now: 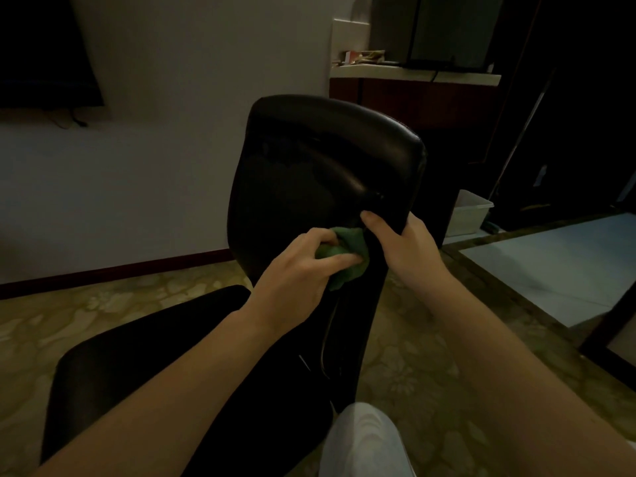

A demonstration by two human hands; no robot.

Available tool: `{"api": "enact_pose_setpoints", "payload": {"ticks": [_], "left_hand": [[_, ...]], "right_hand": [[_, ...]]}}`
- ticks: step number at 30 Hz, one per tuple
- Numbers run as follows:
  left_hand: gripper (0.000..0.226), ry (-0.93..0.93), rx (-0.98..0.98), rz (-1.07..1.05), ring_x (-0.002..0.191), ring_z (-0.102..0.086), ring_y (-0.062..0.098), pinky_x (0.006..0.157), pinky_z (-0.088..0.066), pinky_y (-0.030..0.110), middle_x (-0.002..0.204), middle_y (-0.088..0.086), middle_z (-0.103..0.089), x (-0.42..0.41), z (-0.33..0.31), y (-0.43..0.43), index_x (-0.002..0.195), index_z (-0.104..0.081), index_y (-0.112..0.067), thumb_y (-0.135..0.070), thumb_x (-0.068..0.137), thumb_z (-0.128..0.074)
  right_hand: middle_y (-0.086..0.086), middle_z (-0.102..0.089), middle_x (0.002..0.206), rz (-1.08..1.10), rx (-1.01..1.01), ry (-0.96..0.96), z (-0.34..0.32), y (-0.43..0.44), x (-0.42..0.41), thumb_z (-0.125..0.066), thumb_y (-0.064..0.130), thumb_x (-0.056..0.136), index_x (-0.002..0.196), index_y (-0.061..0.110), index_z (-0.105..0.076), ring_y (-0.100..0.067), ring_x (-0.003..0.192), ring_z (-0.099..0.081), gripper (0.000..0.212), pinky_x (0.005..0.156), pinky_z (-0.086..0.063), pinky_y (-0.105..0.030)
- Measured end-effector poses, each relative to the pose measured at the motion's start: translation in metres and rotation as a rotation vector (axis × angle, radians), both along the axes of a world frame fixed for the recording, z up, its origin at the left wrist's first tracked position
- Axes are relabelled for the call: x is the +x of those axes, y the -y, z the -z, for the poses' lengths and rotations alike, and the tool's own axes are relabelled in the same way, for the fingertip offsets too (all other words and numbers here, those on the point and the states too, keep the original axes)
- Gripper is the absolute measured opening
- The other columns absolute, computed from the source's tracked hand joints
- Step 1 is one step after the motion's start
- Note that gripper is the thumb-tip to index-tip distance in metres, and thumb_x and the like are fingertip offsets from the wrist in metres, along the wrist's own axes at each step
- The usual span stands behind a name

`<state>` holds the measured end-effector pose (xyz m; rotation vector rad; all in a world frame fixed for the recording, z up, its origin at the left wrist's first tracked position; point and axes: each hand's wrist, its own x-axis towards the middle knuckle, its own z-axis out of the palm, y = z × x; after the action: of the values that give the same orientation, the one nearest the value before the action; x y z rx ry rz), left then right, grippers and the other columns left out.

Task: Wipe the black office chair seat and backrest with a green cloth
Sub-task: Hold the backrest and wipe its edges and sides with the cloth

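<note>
Pale-clad knee [364, 438] sits lowest, just beside the black seat [155, 356]. Left hand [296, 270] bunches the green cloth [347, 259] in curled fingers against the lower backrest [327, 160]. Right hand [406, 242], just right of the cloth, clamps the backrest's side edge, thumb in front.

Both arms extended, left hand [296, 270] grips the green cloth [349, 258], right hand [404, 244] grips the backrest [327, 160].

One chair [309, 160], one cloth [351, 266] — perhaps one bin [469, 215].
</note>
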<state>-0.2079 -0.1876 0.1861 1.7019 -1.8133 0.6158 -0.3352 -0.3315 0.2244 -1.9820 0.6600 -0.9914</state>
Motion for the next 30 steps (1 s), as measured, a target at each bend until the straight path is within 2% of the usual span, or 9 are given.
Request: {"api": "enact_pose_setpoints", "payload": {"ticks": [2,4,6,9,13,18,23,27,30], "left_hand": [[0.038,0.042,0.003,-0.007,0.103,-0.057,0.023,0.086,-0.056,0.034,0.126,0.013,-0.054,-0.001,-0.004,0.005,0.130,-0.064,-0.022,-0.019,0.095,-0.048],[0.038,0.062,0.018,-0.015,0.104,-0.056,0.023,0.084,-0.057,0.036,0.127,0.012,-0.053,0.002,-0.003,0.007,0.132,-0.062,-0.024,-0.020,0.096,-0.049],[0.036,0.046,0.026,-0.015,0.103,-0.056,0.023,0.085,-0.056,0.037,0.127,0.011,-0.052,0.006,0.000,0.006,0.130,-0.063,-0.026,-0.020,0.096,-0.051],[0.032,0.039,0.031,-0.004,0.106,-0.056,0.024,0.088,-0.055,0.037,0.127,0.011,-0.052,0.009,0.003,0.004,0.125,-0.067,-0.025,-0.017,0.096,-0.055],[0.029,0.025,0.054,-0.010,0.112,-0.054,0.026,0.091,-0.055,0.038,0.130,0.012,-0.052,0.012,0.020,-0.001,0.121,-0.070,-0.022,-0.014,0.094,-0.062],[0.029,-0.014,0.089,-0.013,0.115,-0.054,0.028,0.088,-0.057,0.042,0.130,0.013,-0.052,0.009,0.034,-0.012,0.116,-0.073,-0.021,-0.011,0.089,-0.068],[0.030,0.092,0.073,0.005,0.109,-0.054,0.023,0.083,-0.056,0.038,0.130,0.011,-0.051,0.015,0.008,-0.005,0.122,-0.069,-0.025,-0.015,0.096,-0.057],[0.033,0.131,0.029,-0.019,0.106,-0.055,0.022,0.084,-0.055,0.032,0.128,0.009,-0.051,0.008,-0.006,0.006,0.128,-0.065,-0.027,-0.020,0.097,-0.058],[0.034,0.125,0.030,-0.036,0.099,-0.055,0.021,0.080,-0.055,0.031,0.125,0.010,-0.053,0.006,-0.005,0.008,0.127,-0.066,-0.027,-0.019,0.095,-0.060]], "right_hand": [[0.016,-0.066,0.097,0.013,-0.001,0.005,0.001,0.001,0.001,-0.056,0.046,0.095,0.111,0.030,-0.064,-0.001,0.093,-0.060,0.024,0.072,-0.045,-0.020],[0.014,-0.067,0.099,0.006,0.015,0.005,0.001,0.001,0.001,-0.056,0.047,0.095,0.113,0.028,-0.065,-0.004,0.095,-0.062,0.027,0.077,-0.048,-0.024],[0.014,-0.067,0.103,-0.004,0.020,-0.001,0.001,0.002,0.001,-0.056,0.048,0.094,0.116,0.030,-0.064,-0.006,0.098,-0.062,0.030,0.081,-0.050,-0.027],[0.015,-0.067,0.104,-0.009,0.013,-0.003,0.001,0.003,0.001,-0.056,0.048,0.094,0.118,0.031,-0.064,-0.005,0.099,-0.062,0.030,0.080,-0.049,-0.024],[0.012,-0.068,0.111,-0.002,0.019,-0.002,0.004,0.006,0.001,-0.057,0.052,0.093,0.122,0.032,-0.064,-0.009,0.104,-0.063,0.036,0.089,-0.053,-0.034],[0.012,-0.069,0.108,-0.006,0.030,0.000,0.005,0.005,0.001,-0.057,0.052,0.093,0.118,0.032,-0.065,-0.009,0.101,-0.064,0.033,0.091,-0.054,-0.037],[0.011,-0.068,0.109,0.022,0.007,0.019,0.007,0.003,0.003,-0.057,0.052,0.093,0.119,0.030,-0.065,-0.011,0.103,-0.064,0.035,0.086,-0.053,-0.033],[0.011,-0.068,0.104,0.039,0.007,0.027,0.007,0.002,0.003,-0.057,0.050,0.093,0.117,0.027,-0.065,-0.008,0.098,-0.063,0.034,0.075,-0.048,-0.024],[0.013,-0.068,0.105,0.025,0.015,0.020,0.006,0.003,0.002,-0.057,0.051,0.093,0.117,0.029,-0.065,-0.007,0.098,-0.063,0.034,0.079,-0.050,-0.027]]}}
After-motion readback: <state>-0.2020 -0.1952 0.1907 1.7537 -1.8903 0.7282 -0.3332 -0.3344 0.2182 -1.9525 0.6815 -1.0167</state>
